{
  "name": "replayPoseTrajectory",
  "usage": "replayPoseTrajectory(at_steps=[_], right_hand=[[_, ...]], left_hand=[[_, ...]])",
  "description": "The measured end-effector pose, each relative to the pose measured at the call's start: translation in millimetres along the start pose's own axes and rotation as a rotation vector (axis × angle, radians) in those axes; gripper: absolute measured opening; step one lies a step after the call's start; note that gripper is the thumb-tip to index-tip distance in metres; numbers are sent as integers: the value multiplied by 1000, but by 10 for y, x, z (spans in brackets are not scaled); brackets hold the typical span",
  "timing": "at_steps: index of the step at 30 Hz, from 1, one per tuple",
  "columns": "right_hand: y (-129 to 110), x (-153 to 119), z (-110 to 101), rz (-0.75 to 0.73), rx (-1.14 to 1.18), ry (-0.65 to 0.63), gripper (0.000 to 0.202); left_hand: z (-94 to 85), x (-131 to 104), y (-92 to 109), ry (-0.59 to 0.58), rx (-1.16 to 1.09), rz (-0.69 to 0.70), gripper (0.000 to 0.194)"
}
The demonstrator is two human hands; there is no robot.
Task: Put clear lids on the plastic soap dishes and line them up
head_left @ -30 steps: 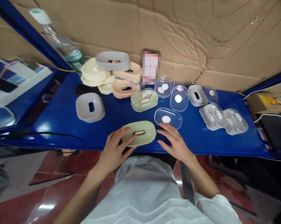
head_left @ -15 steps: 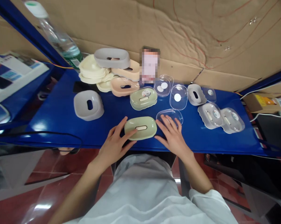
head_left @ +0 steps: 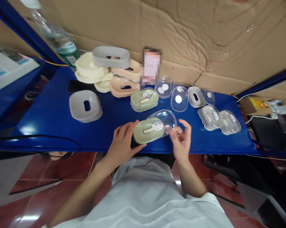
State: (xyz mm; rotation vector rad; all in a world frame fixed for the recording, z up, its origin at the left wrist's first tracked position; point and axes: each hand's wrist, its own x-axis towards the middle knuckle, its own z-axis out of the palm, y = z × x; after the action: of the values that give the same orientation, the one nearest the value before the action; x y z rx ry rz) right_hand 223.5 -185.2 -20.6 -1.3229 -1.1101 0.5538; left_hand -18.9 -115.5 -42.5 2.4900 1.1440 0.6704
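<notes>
A pale green oval dish (head_left: 143, 136) with a slot and a cream insert lies near the table's front edge. My left hand (head_left: 124, 141) is closed about its left end, thumb along the near side and fingers at the far side. Between thumb and fingers, my right hand (head_left: 182, 141) pinches the right edge of a clear plastic lid (head_left: 168, 118). The lid bears a round printed sticker and hangs tilted over the right part of the dish. Just behind stands another green dish (head_left: 144, 100) with a clear lid on it.
Clear lids (head_left: 179, 98) lie right of centre. Grey lidded dishes (head_left: 210, 117) stand farther right. At left are a grey holder (head_left: 86, 106), stacked cream dishes (head_left: 92, 68), peach ones (head_left: 124, 87) and a bottle (head_left: 59, 41). A phone (head_left: 152, 65) leans against the cardboard (head_left: 181, 38).
My right hand has picked up the clear lid from the table and brought it left over the green dish. My left hand has closed on the dish's end, its fingers off the insert.
</notes>
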Motion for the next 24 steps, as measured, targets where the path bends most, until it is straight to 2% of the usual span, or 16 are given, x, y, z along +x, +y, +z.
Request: replayPoseTrajectory(at_steps=[2,4,7,9,13,17,18,24], right_hand=[[40,-18,-22,12,-72,-47,54],[60,-21,-83,6,-215,-101,47],[66,-46,-132,-79,-496,-181,36],[74,-88,-106,-145,-601,-208,39],[76,-126,-42,-225,-628,-230,59],[33,-6,-81,-277,-601,-528,62],[29,30,-91,-286,-607,-569,61],[131,79,-55,-329,-681,-545,71]], left_hand=[[1,-14,-6,3,-5,10,94],[-7,-22,-15,-6,-5,23,93],[-13,-22,-18,-9,-5,32,90],[-7,-22,-19,5,-12,32,90],[5,-36,-40,33,-51,13,92],[-26,-36,-58,-12,-62,53,96],[-37,-30,-56,-23,-54,59,94],[-37,-1,-40,-2,-35,31,83]])
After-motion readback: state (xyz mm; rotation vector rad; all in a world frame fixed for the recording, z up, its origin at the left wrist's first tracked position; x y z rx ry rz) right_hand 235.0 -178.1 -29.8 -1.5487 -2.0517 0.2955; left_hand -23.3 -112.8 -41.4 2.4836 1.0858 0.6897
